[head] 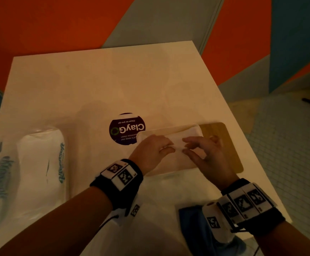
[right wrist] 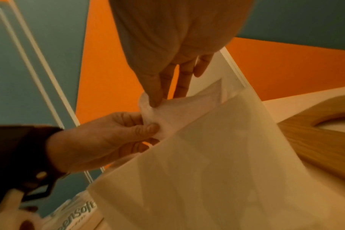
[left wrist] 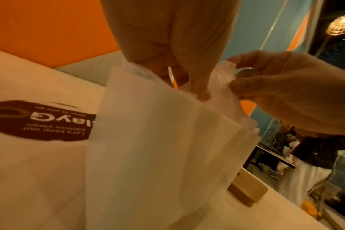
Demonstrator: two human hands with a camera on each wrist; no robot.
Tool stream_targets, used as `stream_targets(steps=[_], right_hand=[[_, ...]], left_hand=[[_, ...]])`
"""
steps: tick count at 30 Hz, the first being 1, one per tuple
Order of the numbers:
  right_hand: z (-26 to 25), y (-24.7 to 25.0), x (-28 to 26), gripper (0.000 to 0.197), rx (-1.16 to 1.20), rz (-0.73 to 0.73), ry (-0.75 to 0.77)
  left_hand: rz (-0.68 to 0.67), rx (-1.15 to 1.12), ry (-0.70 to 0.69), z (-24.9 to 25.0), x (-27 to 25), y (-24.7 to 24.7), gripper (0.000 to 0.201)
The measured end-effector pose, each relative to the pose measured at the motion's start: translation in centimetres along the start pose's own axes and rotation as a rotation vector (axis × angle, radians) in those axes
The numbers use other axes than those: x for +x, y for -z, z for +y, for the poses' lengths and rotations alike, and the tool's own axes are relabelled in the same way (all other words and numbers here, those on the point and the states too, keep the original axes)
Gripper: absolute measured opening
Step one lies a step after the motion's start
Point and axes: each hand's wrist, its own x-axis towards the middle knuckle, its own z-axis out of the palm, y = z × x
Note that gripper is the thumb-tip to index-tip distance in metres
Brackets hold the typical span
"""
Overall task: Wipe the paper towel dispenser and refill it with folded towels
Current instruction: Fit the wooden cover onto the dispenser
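Both hands meet over the middle right of the white table (head: 76, 85). My left hand (head: 169, 147) and right hand (head: 186, 147) each pinch the top edge of a stack of white folded towels (head: 187, 133). In the left wrist view the towels (left wrist: 158, 140) hang down from my left fingertips (left wrist: 202, 91), and the right hand (left wrist: 286, 93) pinches one thin layer. The right wrist view shows my right fingertips (right wrist: 156, 99) and the left hand (right wrist: 108, 137) on the same edge. The wooden dispenser (head: 219, 133) lies under and to the right of the hands, and its lid (right wrist: 315, 140) has an oval opening.
A plastic-wrapped pack of towels (head: 41, 167) lies at the table's left. A round dark ClayGo sticker (head: 126, 128) sits mid-table, just left of the towels. A blue cloth (head: 193, 218) lies near the front edge under my right wrist. The table's right edge drops to a tiled floor (head: 289, 154).
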Motion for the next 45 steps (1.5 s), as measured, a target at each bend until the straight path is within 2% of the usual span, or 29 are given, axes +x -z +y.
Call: stream_targets(steps=[3, 5, 6, 7, 9, 11, 12, 15, 19, 21, 23, 24, 27, 29, 31, 32, 34, 37, 41, 42, 43, 45], right_hand=[[0.8, 0.4, -0.4, 0.023, 0.147, 0.161, -0.188], [2.2, 1.0, -0.7, 0.022, 0.171, 0.276, -0.404], [3.3, 1.1, -0.8, 0.025, 0.119, 0.282, -0.505], [4.5, 1.0, -0.8, 0.031, 0.031, 0.231, -0.588], [6.6, 0.3, -0.7, 0.048, -0.128, -0.009, -0.710], [7.5, -0.5, -0.7, 0.065, -0.266, -0.250, -0.753], [7.8, -0.8, -0.6, 0.071, -0.323, -0.311, -0.754], [7.8, -1.1, -0.5, 0.076, -0.360, -0.317, -0.755], [8.1, -0.4, -0.3, 0.082, -0.120, -0.269, -0.902], [7.6, 1.3, -0.2, 0.074, -0.025, -0.196, -0.928], [6.2, 3.8, -0.4, 0.065, 0.076, -0.106, -0.859], [5.6, 4.9, -0.7, 0.062, 0.120, -0.092, -0.765], [2.0, 7.8, -1.2, 0.064, 0.141, -0.227, -0.370], [-0.2, 8.3, -0.9, 0.066, 0.068, -0.322, -0.083], [-1.4, 7.5, -0.3, 0.069, -0.086, -0.401, 0.124], [-1.8, 6.9, 0.2, 0.069, -0.134, -0.432, 0.166], [-2.1, 5.6, 1.0, 0.072, -0.169, -0.493, 0.142], [-1.8, 4.3, 1.7, 0.078, -0.111, -0.571, 0.117], [-1.8, 3.9, 2.3, 0.083, 0.036, -0.648, -0.016], [-1.8, 3.9, 2.4, 0.084, 0.035, -0.659, -0.043], [-1.7, 3.9, 2.5, 0.084, 0.022, -0.664, -0.052], [-2.0, 3.9, 2.8, 0.078, -0.028, -0.651, -0.006]], left_hand=[[0.033, -0.111, 0.054, -0.4, -0.3, 0.0, 0.016], [0.051, -0.163, 0.075, -0.5, -0.4, 0.0, 0.013], [0.057, -0.189, 0.092, -0.6, -0.4, 0.0, 0.012], [0.060, -0.213, 0.112, -0.6, -0.3, 0.0, 0.012], [0.063, -0.243, 0.152, -0.6, -0.2, 0.0, 0.011], [0.064, -0.250, 0.166, -0.7, 0.0, -0.1, 0.011], [0.065, -0.248, 0.166, -0.8, 0.0, -0.1, 0.010], [0.069, -0.248, 0.153, -1.0, 0.1, -0.2, 0.010], [0.076, -0.245, 0.142, -1.3, 0.2, -0.3, 0.009], [0.079, -0.248, 0.150, -1.3, 0.3, -0.2, 0.009], [0.084, -0.258, 0.152, -1.3, 0.3, -0.2, 0.009], [0.083, -0.255, 0.158, -1.1, 0.3, -0.2, 0.009], [0.070, -0.217, 0.138, -0.7, 0.4, 0.0, 0.013], [0.040, -0.230, 0.192, -0.2, 0.3, 0.3, 0.016], [-0.021, -0.389, 0.239, 0.6, 0.2, 0.9, 0.045], [-0.033, -0.433, 0.209, 1.2, 0.1, 1.0, 0.059], [-0.053, -0.642, 0.233, 1.9, -0.1, 1.2, 0.072], [-0.007, -0.856, 0.317, 1.3, -0.1, 0.8, 0.070], [-0.016, -0.906, 0.342, 1.4, -0.3, 1.8, 0.072], [0.004, -0.893, 0.355, 1.2, -0.5, 2.0, 0.068], [0.030, -0.848, 0.371, 0.8, -0.5, 2.1, 0.055], [0.161, -0.584, 0.314, 0.0, -0.7, 2.7, 0.023]])
